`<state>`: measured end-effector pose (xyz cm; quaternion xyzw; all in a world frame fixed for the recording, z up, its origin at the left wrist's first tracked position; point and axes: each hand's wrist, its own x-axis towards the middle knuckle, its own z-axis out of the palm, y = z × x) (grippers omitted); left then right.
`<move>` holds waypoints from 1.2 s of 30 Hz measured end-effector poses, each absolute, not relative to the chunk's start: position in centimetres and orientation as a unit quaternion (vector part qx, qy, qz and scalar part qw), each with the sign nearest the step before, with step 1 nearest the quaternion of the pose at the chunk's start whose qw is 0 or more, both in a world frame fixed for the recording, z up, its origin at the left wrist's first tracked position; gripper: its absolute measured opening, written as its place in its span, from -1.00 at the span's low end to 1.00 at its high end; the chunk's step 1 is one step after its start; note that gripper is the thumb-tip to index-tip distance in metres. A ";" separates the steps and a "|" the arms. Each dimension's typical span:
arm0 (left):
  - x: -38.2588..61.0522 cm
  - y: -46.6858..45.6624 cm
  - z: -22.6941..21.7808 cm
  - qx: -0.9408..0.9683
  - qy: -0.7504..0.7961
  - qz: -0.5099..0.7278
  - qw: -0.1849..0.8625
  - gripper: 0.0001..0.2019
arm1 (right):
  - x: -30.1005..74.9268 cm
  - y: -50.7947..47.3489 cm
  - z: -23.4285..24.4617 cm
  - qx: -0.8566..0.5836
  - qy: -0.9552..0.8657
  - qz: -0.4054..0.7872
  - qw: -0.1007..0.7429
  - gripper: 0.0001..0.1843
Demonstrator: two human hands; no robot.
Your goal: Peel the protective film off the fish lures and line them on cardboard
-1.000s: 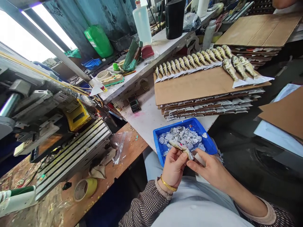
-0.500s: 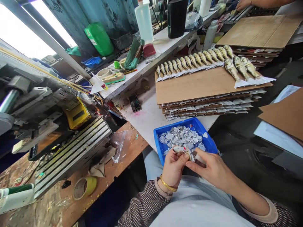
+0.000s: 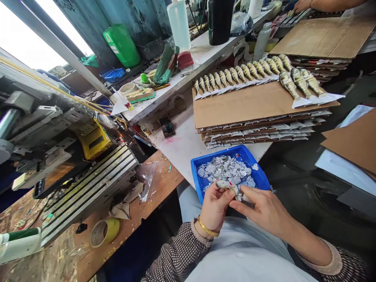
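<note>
My left hand and my right hand meet over my lap, both pinching one small fish-shaped lure. Its pale belly with a red spot faces up. My left fingers hold the head end; my right fingers grip the tail end, where a silvery scrap shows. Just beyond the hands a blue tray holds several crumpled silver foil scraps. On the white table, a stack of cardboard sheets carries a row of several painted fish lures with white foil tails.
A metal machine and a grooved plate fill the left. A tape roll lies on the wooden bench. A phone, white bottle, black container and green jug stand beyond. Another person's hand is at top right.
The lure has been rolled in my fingers from its patterned side to its pale belly. My hands have stayed in front of the blue tray. The view has shifted slightly.
</note>
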<state>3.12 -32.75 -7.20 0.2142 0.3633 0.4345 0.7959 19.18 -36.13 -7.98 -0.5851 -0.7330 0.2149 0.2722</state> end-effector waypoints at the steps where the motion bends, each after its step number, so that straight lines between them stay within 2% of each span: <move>1: 3.1 -32.7 -7.2 0.216 0.364 0.433 0.796 -0.70 | 19.2 -36.1 -8.0 -0.580 -0.741 0.201 0.272 -0.44; 16: 3.2 -32.3 -7.3 0.165 0.366 0.436 0.805 -0.66 | 19.2 -36.3 -8.6 -0.577 -0.746 0.121 0.309 -0.41; 22: 3.4 -31.6 -7.3 0.157 0.380 0.440 0.798 -0.63 | 19.4 -35.9 -7.7 -0.589 -0.708 0.096 0.377 -0.65; 26: 3.7 -31.6 -7.3 0.157 0.394 0.444 0.790 -0.64 | 18.5 -35.2 -7.2 -0.543 -0.725 0.112 0.409 -0.93; 31: 4.0 -31.3 -7.9 0.165 0.415 0.458 0.769 -0.64 | 17.7 -35.3 -7.0 -0.519 -0.728 0.115 0.432 -0.80; 34: 3.8 -30.5 -8.0 0.146 0.443 0.493 0.735 -0.60 | 18.9 -35.2 -7.3 -0.517 -0.701 0.129 0.474 -0.82; 36: 3.4 -29.7 -7.8 0.139 0.454 0.505 0.721 -0.59 | 20.7 -34.8 -8.0 -0.569 -0.651 0.144 0.481 -0.88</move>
